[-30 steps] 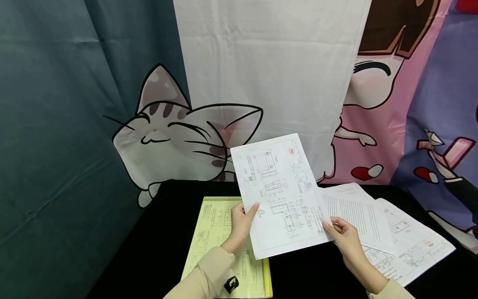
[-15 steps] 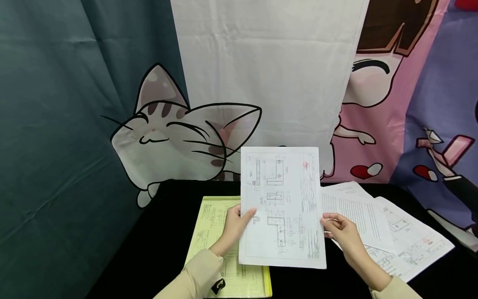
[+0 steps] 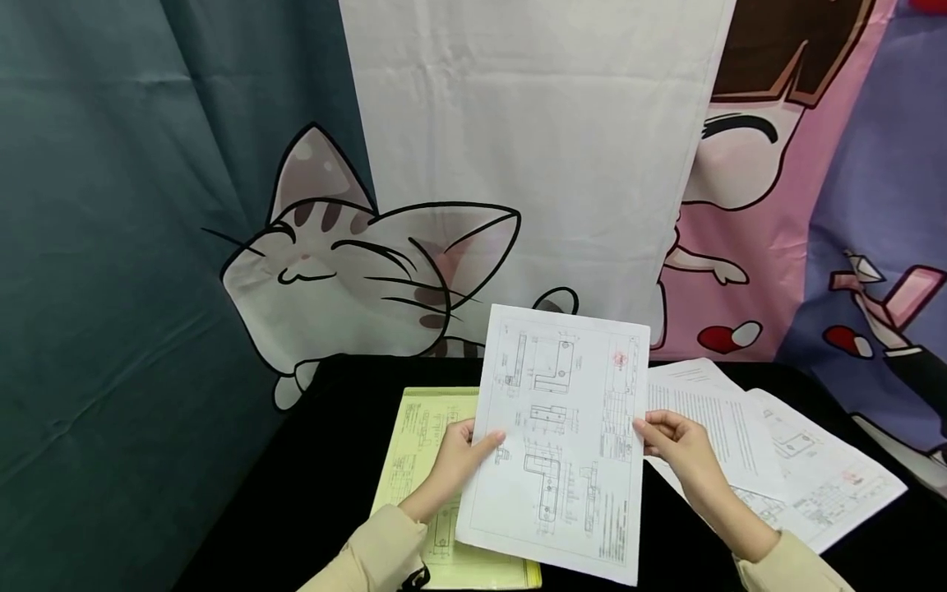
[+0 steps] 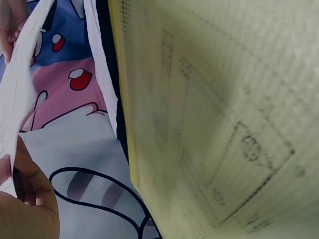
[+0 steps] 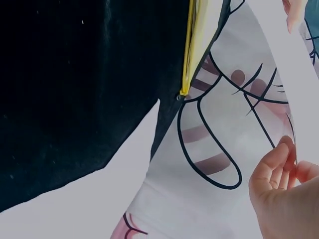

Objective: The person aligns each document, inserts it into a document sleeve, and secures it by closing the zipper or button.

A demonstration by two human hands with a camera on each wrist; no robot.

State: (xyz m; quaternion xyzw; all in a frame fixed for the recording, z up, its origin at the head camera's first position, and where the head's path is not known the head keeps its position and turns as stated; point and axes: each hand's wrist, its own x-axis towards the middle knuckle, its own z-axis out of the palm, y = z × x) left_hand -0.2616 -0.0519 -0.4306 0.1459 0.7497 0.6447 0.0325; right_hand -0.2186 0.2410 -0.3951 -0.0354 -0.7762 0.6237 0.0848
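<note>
A white sheet of paper printed with technical drawings is held up in the middle of the head view, tilted slightly clockwise. My left hand pinches its left edge, thumb on the printed face. Its right edge is pinched by my right hand between thumb and fingers. In the left wrist view the left hand grips the paper at the lower left. The right wrist view has the right hand holding the paper's edge. Under the left forearm lies a yellow translucent mesh folder with printed drawings inside; the sheet partly covers it.
Several loose printed papers overlap on the black tabletop at the right. Behind the table hangs a cloth backdrop with cartoon figures.
The sheet has come lower and turned clockwise, from leaning left, through upright, to leaning right. The left hand has moved slightly down and left with it. Folder and loose papers stay put.
</note>
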